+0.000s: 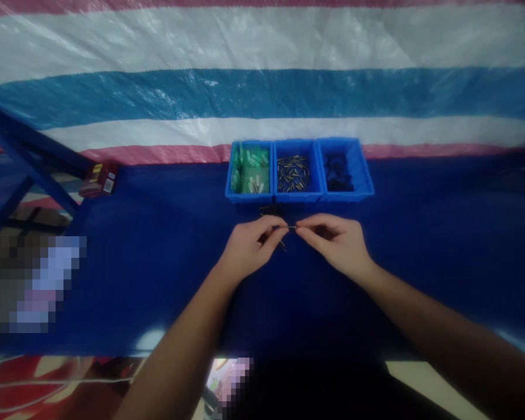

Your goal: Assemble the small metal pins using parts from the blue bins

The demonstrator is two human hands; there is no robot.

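Thumb and fingers of my left hand [254,240] are pinched together on one end of a thin, dark metal rod [291,227]. Its other end is in a pinch of my right hand [339,242], with the fingertips of both hands close together. The rod is too small to make out fully. Partly hidden behind my left hand, a small pile of dark thin rods [271,209] lies on the blue table [166,251]. Beyond it, the middle blue bin [298,197] holds many slim dark and brass-coloured rods [293,173].
The left blue bin [249,198] has small clear and whitish pieces on green lining. In the right blue bin [365,175] are dark pieces. A dark red box [100,179] stands by the blue metal frame [30,154] on the left. Striped sheeting [262,93] hangs behind.
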